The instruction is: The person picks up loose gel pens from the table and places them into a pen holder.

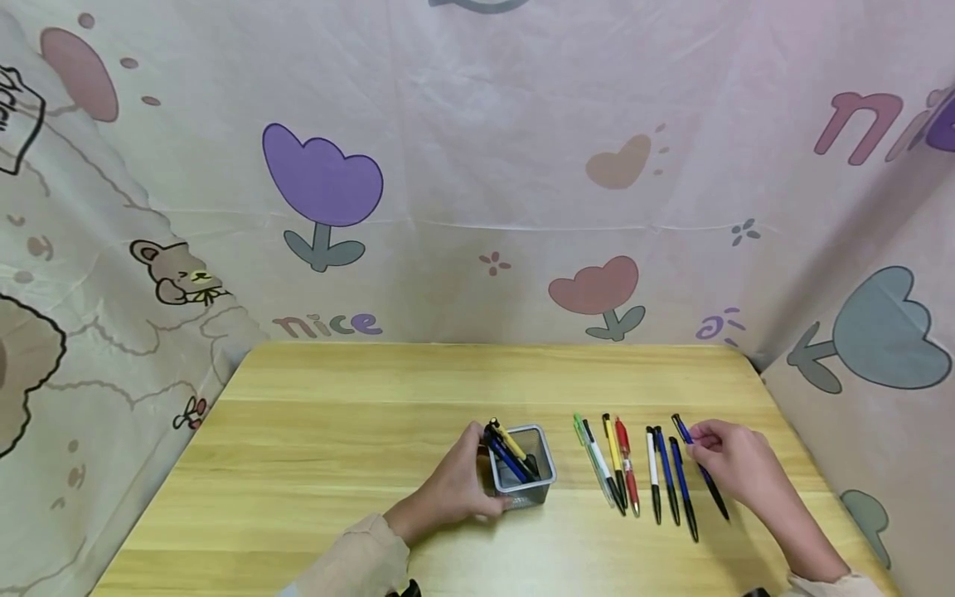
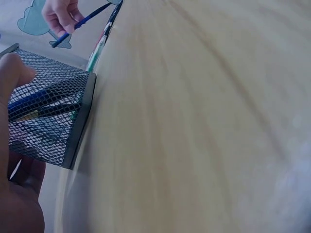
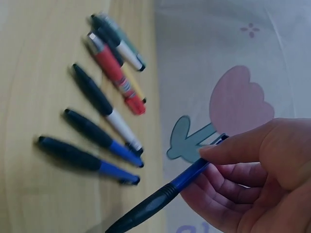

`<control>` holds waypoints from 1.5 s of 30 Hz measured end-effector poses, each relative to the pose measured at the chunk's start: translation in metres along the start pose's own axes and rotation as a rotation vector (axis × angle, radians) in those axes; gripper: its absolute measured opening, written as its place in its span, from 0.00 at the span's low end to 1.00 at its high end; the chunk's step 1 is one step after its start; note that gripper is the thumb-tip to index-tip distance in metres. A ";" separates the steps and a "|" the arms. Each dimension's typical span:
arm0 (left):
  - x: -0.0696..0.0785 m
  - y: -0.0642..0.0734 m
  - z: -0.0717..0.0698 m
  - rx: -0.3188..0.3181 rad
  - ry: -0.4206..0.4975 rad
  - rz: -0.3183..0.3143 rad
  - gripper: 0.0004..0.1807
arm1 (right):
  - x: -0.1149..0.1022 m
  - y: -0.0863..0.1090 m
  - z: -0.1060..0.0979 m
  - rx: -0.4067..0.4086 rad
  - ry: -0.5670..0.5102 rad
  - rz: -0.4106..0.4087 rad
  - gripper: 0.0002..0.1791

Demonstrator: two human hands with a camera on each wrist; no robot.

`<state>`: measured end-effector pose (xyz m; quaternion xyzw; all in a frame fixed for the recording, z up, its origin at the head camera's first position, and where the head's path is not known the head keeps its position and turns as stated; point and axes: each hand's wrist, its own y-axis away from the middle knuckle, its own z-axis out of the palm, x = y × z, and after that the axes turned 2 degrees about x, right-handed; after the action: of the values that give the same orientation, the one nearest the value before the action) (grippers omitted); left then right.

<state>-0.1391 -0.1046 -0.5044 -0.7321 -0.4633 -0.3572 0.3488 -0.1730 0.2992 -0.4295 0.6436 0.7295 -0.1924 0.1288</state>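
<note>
My left hand (image 1: 457,479) grips a square mesh pen holder (image 1: 550,466) from its left side, thumb and fingers around the wall. Inside the holder lean several pens, blue, black and yellow. In the left wrist view the mesh wall (image 2: 43,131) shows pens behind it. At the right, my right hand (image 1: 734,464) pinches a blue pen (image 3: 192,172) with a black grip between thumb and fingers, held above the table in the right wrist view. To its left lies a row of pens: blue pens (image 1: 666,474), a white pen (image 1: 653,473), a red pen (image 1: 627,464).
Further left in the row are a yellow pen (image 1: 614,456), a white-and-black pen (image 1: 599,456) and a green-tipped clear pen (image 1: 586,448). All lie on a wooden table (image 1: 336,448). Patterned cloth (image 1: 462,166) hangs behind and at both sides.
</note>
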 end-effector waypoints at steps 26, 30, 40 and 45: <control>0.002 0.000 -0.002 -0.022 0.032 -0.037 0.45 | -0.089 -0.001 -0.005 0.091 -0.206 -0.118 0.08; 0.002 0.000 -0.002 -0.026 0.039 -0.031 0.45 | -0.100 -0.004 -0.005 0.083 -0.232 -0.120 0.07; 0.002 -0.002 -0.003 -0.029 0.043 -0.035 0.44 | -0.129 -0.005 -0.009 0.069 -0.368 -0.137 0.08; 0.001 -0.001 -0.002 -0.031 0.052 -0.036 0.44 | -0.142 -0.004 -0.009 0.032 -0.500 -0.110 0.11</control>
<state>-0.1404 -0.1053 -0.5018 -0.7193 -0.4617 -0.3896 0.3431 -0.1567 0.1764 -0.3585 0.5373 0.7058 -0.3639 0.2842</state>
